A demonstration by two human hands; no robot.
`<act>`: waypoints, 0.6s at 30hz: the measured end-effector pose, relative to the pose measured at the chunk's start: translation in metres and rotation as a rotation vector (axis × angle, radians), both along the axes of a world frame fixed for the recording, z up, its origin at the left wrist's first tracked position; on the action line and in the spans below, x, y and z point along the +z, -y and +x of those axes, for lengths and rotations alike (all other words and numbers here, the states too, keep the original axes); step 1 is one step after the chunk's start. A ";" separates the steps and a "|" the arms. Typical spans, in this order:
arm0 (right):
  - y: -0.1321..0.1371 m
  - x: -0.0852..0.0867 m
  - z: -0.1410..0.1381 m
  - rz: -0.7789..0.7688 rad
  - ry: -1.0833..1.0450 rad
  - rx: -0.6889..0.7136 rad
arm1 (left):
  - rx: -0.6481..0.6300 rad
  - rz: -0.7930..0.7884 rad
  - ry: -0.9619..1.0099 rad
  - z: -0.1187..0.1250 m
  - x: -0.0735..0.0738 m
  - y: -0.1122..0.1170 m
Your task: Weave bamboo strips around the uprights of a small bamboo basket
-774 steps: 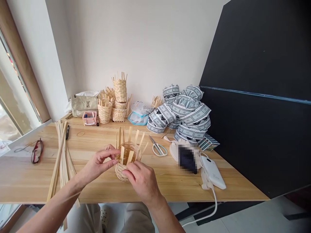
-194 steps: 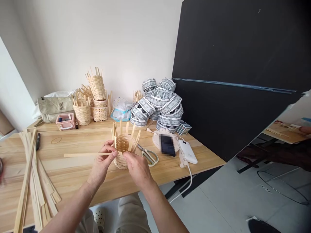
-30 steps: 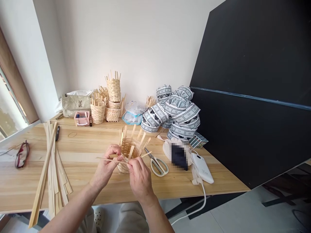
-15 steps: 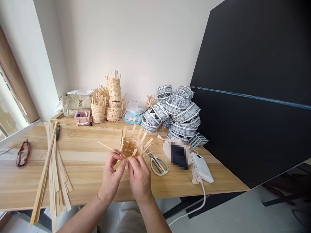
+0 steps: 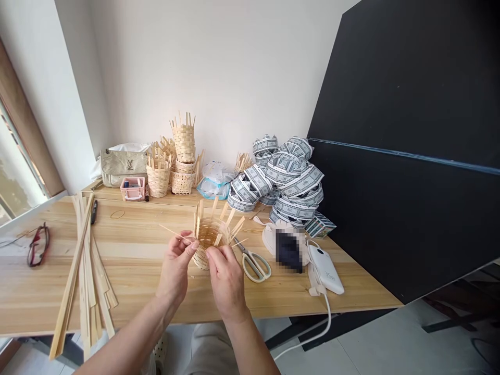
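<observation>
On counter point(image 5: 136, 250), 12 o'clock of both hands: small woven basket point(image 5: 206, 240).
L hand point(image 5: 175, 271) pinches thin strip point(image 5: 172, 232) trailing to 10 o'clock; R hand point(image 5: 226, 278) pinches basket's near rim. Prob. best: keep strip flat, snug vs. stakes point(image 5: 201, 211).

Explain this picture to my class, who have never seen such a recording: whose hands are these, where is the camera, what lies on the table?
No machine here: a person works with two bare hands. The one camera sits on that person's head, looking forward and down, so the arms enter from the bottom edge. The left hand pinches a thin strip that sticks out leftward; the right hand pinches the near rim of a small basket, half woven, stakes standing up. On the wooden table lie scissors right of the basket, a bundle of long strips and glasses to the left, and more baskets by the wall.
</observation>
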State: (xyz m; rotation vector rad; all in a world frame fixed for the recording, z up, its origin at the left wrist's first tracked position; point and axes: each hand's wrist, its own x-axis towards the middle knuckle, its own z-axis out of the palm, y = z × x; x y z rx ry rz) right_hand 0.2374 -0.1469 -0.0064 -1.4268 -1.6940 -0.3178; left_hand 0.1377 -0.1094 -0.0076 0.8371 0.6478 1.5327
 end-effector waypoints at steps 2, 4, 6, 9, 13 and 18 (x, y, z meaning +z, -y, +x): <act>-0.002 0.001 0.001 -0.008 0.012 -0.015 | -0.044 -0.007 -0.001 0.000 0.000 -0.008; -0.003 0.002 0.001 -0.007 0.017 -0.018 | -0.056 0.002 -0.002 0.000 -0.001 -0.015; -0.004 0.002 0.002 0.011 0.004 0.002 | -0.056 0.003 0.015 0.000 -0.003 -0.020; -0.007 0.001 0.003 0.061 -0.031 0.031 | -0.083 -0.007 0.041 0.000 -0.005 -0.025; -0.012 -0.003 0.006 0.098 -0.031 0.026 | -0.099 0.005 0.039 0.000 -0.006 -0.030; -0.010 -0.012 0.013 0.137 -0.153 0.105 | -0.037 -0.031 0.033 0.001 -0.004 -0.036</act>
